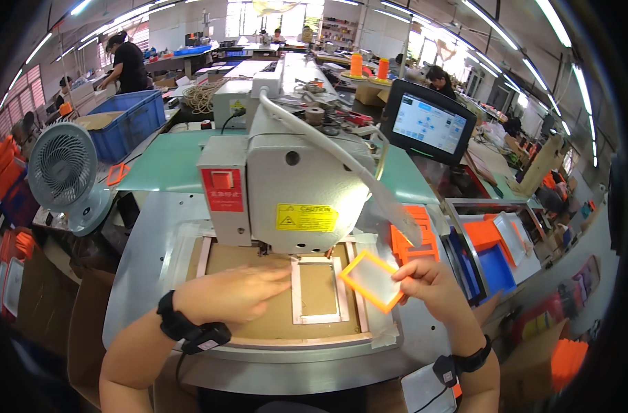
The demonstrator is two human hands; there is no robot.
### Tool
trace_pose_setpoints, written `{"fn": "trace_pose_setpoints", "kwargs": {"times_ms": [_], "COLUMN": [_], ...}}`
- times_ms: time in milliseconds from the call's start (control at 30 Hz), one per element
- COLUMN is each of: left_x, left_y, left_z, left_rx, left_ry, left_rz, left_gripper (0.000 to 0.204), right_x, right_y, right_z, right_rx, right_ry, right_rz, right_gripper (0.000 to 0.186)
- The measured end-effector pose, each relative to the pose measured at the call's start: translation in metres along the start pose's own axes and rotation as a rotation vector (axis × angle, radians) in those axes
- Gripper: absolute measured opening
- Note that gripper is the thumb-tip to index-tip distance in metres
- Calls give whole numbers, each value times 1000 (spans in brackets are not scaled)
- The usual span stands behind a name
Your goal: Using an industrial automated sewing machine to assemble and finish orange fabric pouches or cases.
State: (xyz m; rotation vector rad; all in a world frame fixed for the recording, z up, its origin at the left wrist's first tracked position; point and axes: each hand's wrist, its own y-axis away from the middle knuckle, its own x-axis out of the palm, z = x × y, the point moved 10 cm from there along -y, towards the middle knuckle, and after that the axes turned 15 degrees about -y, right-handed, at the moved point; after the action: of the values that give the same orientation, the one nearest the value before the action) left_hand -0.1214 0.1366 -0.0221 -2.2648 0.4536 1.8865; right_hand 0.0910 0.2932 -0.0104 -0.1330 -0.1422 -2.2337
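My right hand (429, 283) pinches the right-hand edge of an orange-bordered rectangular panel (360, 279) between thumb and fingers. The panel's middle looks pale and see-through, and it is held tilted above the work plate. My left hand (238, 292) lies with fingers stretched out over a brown board (259, 329), its fingertips beside a small white rectangular frame (298, 296) fixed on that board. Just beyond both hands rises the grey head of an industrial sewing machine (307, 165). Its needle area is mostly hidden under the head.
Orange frames (424, 234) are stacked at the right of the metal table (155, 268). A lit screen (429, 124) and a blue tray (494, 268) are farther right. To the left stand a fan (62, 165) and a blue crate (131, 120). Other people work in the background.
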Motion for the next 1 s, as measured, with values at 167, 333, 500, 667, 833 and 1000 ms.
{"fn": "trace_pose_setpoints", "kwargs": {"times_ms": [167, 333, 500, 667, 833, 1000], "left_x": [21, 25, 18, 13, 13, 12], "left_y": [-1, 0, 0, -2, -9, -14], "left_z": [1, 3, 0, -10, -13, -15], "left_rx": [-18, -39, -82, -82, -92, -98], "left_ry": [-49, -60, -48, -159, -211, -195], "left_rz": [-37, -73, -137, -129, -124, -195], "left_gripper": [52, 53, 55, 57, 56, 53], "right_x": [67, 87, 118, 122, 112, 120], "right_y": [-10, -14, -6, -6, -13, -13], "right_z": [-33, -35, -15, -15, -20, -21], "right_rx": [97, -176, -482, -595, -514, -602], "right_ry": [-38, 611, 891, 922, 827, 929], "right_rz": [152, 192, 252, 368, 380, 455], "right_gripper": [33, 30, 30, 31, 34, 33]}}
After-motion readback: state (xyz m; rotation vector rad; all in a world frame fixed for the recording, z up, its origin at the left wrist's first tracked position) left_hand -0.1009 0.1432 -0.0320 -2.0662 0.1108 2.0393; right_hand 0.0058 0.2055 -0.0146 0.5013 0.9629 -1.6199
